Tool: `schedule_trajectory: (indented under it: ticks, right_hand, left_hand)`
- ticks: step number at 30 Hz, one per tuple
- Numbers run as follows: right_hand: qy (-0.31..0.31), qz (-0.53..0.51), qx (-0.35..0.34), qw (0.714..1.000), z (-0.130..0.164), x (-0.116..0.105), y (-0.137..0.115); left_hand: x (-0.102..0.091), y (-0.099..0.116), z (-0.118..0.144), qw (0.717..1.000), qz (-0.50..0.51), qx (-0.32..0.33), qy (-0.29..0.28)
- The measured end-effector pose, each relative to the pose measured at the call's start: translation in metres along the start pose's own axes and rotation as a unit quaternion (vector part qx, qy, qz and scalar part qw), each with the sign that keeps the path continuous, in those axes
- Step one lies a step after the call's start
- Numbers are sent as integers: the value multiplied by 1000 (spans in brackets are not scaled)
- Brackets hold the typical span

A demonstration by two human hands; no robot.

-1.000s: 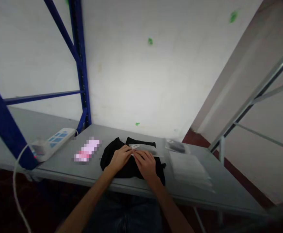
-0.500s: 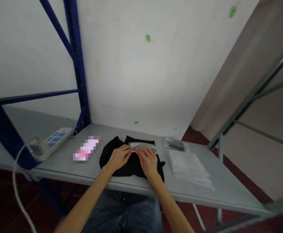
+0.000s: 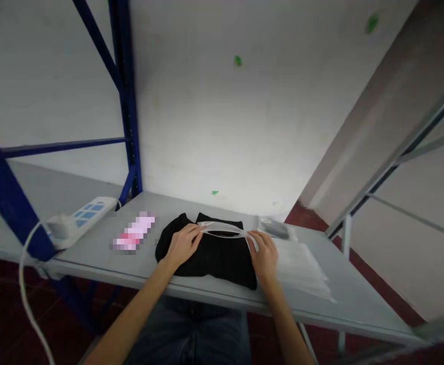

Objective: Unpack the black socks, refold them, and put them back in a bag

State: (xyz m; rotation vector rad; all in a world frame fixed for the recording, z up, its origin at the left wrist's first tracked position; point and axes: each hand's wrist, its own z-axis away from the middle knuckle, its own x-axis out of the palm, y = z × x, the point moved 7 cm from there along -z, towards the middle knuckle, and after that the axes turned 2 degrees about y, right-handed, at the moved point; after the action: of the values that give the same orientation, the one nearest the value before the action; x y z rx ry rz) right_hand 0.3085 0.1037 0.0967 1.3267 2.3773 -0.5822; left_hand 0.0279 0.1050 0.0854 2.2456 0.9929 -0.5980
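Clear bag (image 3: 219,225) is held stretched sideways between the fingertips of both hands, over the black cloth. One end is pinched by left hand (image 3: 184,247), thumb and fingers closed on it; the other end is pinched the same way by right hand (image 3: 264,253). Edge is bowed into two pale strips between the fingertips, dark showing in the gap. Rest of the bag can't be made out.

Black cloth (image 3: 218,261) is spread directly under the fingers, its near edge almost at the table front. Its left part is partly covered by the left hand; its far edge is seen just beyond the fingertips.

Stack of clear bags (image 3: 301,268) is laid just right of the right fingers, partly hidden by that hand. Flat packet (image 3: 275,229) with something dark inside is set beyond the same fingers, at the stack's far end.

Left of the left fingers: pink item (image 3: 135,232), masked by pixels, can't be identified. Farther left: power strip (image 3: 90,215), white with blue panels, a plug and white cable (image 3: 24,289) at its near end.

All of it is carried by grey table (image 3: 359,289). Blue rack frame (image 3: 128,101) is placed well left of the fingers, grey metal frame (image 3: 381,172) well right. Straight beyond the fingertips, view is closed off by white wall (image 3: 222,126), spotted with green marks (image 3: 237,61).
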Motion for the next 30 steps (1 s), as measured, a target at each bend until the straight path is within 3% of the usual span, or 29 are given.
schedule_trajectory:
  ticks: [3, 8, 17, 21, 25, 30]
  right_hand:
    - [-8, -27, -15, 1000, -2, 2, -23]
    - [-88, -41, -28, 995, -8, 24, -58]
    - [-169, 48, -66, 982, -12, 59, -67]
    - [-165, 45, -76, 982, -16, 69, -72]
    - [-152, -6, -80, 985, -18, 67, -72]
    - [-131, -80, -72, 986, -21, 51, -68]
  left_hand:
    - [-1, -1, 0, 1000, 2, -5, 6]
    - [3, 1, 0, 1000, -6, 22, -22]
    - [7, 10, 2, 996, -23, 74, -32]
    - [11, 2, 4, 999, -8, 35, -40]
    - [14, -6, 5, 997, 43, -23, -58]
    - [10, -4, 4, 998, 51, -9, -48]
